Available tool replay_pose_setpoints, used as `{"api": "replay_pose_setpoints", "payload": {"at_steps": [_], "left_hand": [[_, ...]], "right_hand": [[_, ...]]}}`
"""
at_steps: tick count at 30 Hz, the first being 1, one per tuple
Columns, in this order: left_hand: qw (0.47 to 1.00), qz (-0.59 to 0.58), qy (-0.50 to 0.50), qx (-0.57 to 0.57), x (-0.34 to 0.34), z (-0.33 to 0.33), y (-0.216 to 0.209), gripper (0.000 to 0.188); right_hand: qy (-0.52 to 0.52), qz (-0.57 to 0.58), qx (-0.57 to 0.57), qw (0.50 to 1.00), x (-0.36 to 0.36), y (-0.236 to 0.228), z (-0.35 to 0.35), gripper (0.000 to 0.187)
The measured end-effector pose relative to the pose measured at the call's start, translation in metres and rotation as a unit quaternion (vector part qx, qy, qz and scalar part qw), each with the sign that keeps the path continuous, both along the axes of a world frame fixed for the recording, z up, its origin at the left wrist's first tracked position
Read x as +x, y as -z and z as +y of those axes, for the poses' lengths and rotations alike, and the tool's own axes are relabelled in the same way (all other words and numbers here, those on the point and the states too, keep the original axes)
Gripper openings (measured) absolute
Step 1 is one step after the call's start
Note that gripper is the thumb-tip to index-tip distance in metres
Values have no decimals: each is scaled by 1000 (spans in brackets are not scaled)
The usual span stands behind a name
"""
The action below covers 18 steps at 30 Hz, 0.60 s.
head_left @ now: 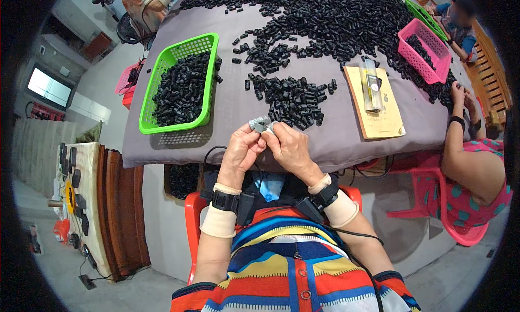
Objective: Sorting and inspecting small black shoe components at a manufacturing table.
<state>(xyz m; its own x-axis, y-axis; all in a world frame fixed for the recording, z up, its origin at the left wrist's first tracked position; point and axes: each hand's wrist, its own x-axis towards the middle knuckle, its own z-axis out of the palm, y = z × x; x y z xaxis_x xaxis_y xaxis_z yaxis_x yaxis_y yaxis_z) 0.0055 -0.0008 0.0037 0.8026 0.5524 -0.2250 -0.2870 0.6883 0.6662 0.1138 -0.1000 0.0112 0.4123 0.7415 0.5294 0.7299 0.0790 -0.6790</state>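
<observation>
My left hand (242, 151) and my right hand (291, 152) meet just over the near edge of the table. Between their fingertips they pinch a small silvery-grey piece (259, 123), shiny like foil or clear film; its exact kind is not plain. Right behind it lies a loose pile of small black cylindrical parts (295, 98). To the left stands a bright green basket (208, 89), partly filled with the same black parts.
A yellow notepad (384, 125) with a clear tube-shaped packet (371, 89) on it lies to the right. Beyond is a large heap of black parts (341, 19). A pink basket (433, 68) stands near a co-worker's hands (464, 98). Cables hang by my wrists.
</observation>
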Motion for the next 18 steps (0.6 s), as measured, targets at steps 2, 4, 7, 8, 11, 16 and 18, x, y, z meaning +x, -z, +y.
{"api": "replay_pose_setpoints", "payload": {"at_steps": [2, 4, 7, 8, 11, 16, 18], "left_hand": [[1000, 6, 6, 11, -1, 0, 3, 23], [1000, 0, 4, -3, 0, 1, 1, 23], [1000, -5, 6, -12, -1, 2, -1, 23], [1000, -3, 9, -6, -1, 2, -1, 23], [1000, -8, 6, -16, 0, -1, -4, 23], [1000, -10, 6, -10, -2, 1, 0, 23], [1000, -9, 5, -11, -1, 1, 0, 23]], "right_hand": [[15, 0, 6, 1000, 0, 1, 1, 21], [6, 0, 6, 1000, 1, 1, 0, 21], [-14, 2, 4, 1000, 3, 0, -4, 21], [-27, 4, 2, 1000, 4, -1, -4, 21], [-27, 6, 0, 1000, 4, -1, -5, 20], [-25, 1, -8, 1000, 3, -2, -5, 20], [-25, -3, -7, 1000, 4, -2, -5, 20]]}}
